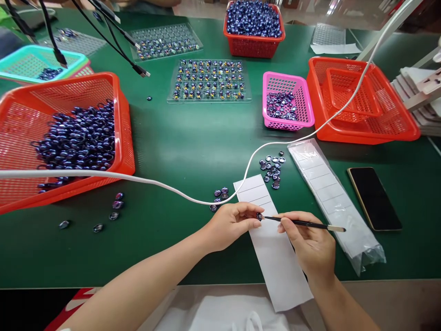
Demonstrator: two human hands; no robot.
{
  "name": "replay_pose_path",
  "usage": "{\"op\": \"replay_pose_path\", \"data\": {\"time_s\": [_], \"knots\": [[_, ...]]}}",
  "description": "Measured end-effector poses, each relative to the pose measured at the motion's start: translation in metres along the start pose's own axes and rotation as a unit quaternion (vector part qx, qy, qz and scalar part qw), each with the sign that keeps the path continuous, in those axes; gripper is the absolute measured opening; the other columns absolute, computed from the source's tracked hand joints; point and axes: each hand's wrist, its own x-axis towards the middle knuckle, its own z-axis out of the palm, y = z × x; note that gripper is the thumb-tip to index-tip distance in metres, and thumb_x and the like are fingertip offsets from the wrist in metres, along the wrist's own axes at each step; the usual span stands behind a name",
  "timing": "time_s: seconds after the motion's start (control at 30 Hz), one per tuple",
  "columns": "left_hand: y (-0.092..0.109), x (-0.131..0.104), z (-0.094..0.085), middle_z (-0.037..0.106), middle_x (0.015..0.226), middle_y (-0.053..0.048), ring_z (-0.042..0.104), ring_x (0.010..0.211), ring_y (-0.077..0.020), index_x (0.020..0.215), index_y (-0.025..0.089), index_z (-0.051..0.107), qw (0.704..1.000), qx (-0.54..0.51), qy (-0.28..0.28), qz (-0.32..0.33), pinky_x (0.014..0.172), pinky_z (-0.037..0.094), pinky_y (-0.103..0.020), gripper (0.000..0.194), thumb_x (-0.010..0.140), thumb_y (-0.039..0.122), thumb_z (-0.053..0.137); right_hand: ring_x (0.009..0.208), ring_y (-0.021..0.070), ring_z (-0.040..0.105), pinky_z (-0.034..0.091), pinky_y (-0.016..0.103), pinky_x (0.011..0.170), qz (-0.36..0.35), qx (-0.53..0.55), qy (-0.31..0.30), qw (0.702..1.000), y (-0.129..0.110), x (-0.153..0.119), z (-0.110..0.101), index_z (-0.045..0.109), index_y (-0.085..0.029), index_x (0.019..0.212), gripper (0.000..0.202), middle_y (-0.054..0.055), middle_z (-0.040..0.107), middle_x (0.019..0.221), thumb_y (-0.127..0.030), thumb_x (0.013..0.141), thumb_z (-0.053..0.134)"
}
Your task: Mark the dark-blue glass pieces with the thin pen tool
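Note:
My left hand [230, 223] pinches a small dark glossy piece [259, 216] between thumb and fingers, above a white paper strip [275, 257]. In my right hand [312, 239] is a thin black brush [305, 223], its tip touching the piece. Several dark pieces [220, 193] lie just beyond my left hand, and more silvery-rimmed ones [272, 170] are past the strip's far end. A plastic-wrapped stack of lined white strips [324, 188] rests to the right of the paper.
Red basket [119, 133] of dark pieces at left; pink basket [306, 108] and large red basket [365, 133] at right. Behind are a clear tray [209, 80] of pieces and a full red basket [253, 47]. A white cable [165, 186] crosses the table; a phone [374, 197] lies right.

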Motion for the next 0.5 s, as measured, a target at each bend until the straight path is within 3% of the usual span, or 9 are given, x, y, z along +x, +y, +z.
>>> {"op": "replay_pose_path", "data": {"time_s": [0.5], "knots": [[0.0027, -0.0007, 0.0006, 0.073, 0.093, -0.005, 0.066, 0.086, -0.0176, 0.105, 0.016, 0.074, 1.0, -0.005, 0.0, -0.006, 0.083, 0.05, -0.031, 0.03, 0.076, 0.023, 0.076, 0.065, 0.0168, 0.069, 0.059, 0.029, 0.065, -0.03, -0.014, 0.003, 0.999, -0.0019, -0.0013, 0.0014, 0.072, -0.024, 0.097, 0.007, 0.001, 0.073, 0.078, -0.026, 0.092, 0.069]]}}
